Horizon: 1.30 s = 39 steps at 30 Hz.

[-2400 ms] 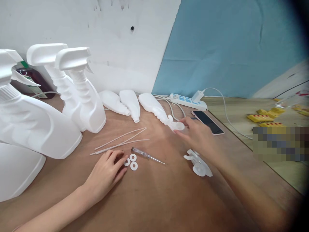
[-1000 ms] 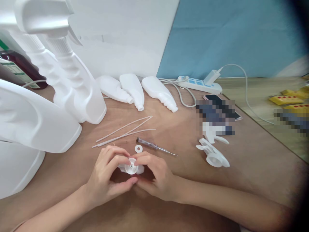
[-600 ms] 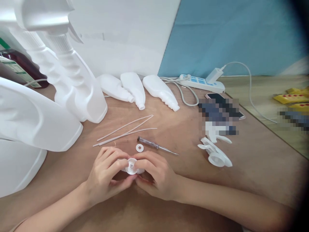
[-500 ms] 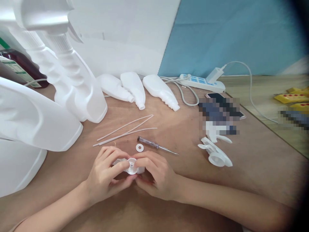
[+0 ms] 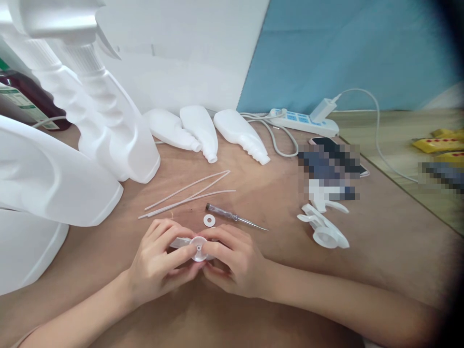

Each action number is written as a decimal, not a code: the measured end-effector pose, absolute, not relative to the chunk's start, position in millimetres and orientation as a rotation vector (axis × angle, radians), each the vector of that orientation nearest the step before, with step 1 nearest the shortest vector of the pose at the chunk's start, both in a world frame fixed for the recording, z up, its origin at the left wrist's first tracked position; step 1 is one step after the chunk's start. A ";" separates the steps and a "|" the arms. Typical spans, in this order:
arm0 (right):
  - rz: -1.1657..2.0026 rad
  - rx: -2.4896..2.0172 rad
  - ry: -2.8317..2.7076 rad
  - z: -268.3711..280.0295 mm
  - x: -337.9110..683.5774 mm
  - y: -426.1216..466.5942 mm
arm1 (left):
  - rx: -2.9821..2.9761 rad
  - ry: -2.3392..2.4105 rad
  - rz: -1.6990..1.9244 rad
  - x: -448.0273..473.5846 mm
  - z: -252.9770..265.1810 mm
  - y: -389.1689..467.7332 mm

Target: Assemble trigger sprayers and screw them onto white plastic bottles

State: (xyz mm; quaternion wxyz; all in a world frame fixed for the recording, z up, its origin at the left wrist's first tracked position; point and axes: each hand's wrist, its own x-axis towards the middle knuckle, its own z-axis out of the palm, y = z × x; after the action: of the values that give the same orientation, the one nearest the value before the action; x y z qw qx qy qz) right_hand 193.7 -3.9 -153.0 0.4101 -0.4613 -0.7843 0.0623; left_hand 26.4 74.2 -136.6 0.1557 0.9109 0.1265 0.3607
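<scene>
Between my two hands is a white trigger spray head (image 5: 198,249), its round cap opening facing up toward me with a small hole in the middle. My left hand (image 5: 161,258) grips it from the left, the thumb and fingers closed on the rim. From the right my right hand (image 5: 234,258) closes on it too, with fingertips at the cap. Much of the spray head is hidden behind my fingers. Just beyond lies a white ring washer (image 5: 209,221). A screwdriver (image 5: 235,217) with a clear handle rests to its right. Thin white tubes (image 5: 188,198) lie farther back.
Two white spray heads (image 5: 324,224) lie at the right, near a phone (image 5: 340,154). Three white bottles (image 5: 241,135) lie at the back beside a power strip (image 5: 304,123). Large white spray bottles (image 5: 119,125) stand at the left, before a dark red bottle (image 5: 31,99).
Both hands keep their hold on the spray head, which has tilted very slightly between my fingers. The whole view has shifted a little; the other things lie as before.
</scene>
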 end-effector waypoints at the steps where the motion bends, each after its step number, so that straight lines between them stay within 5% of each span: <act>1: 0.137 -1.151 -1.978 -153.7 194.0 -3.4 | 2.609 0.359 1.034 26.5 -136.4 74.2; 39: 0.039 -1.082 -2.155 -152.8 204.0 8.1 | 2.615 0.384 1.035 26.3 -139.7 76.0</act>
State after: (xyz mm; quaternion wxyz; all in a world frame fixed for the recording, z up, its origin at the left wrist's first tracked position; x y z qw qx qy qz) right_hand 204.0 8.1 -152.8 0.3570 -0.4189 -0.8348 0.0151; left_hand 26.3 76.0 -139.7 0.1510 0.9107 0.1339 0.3604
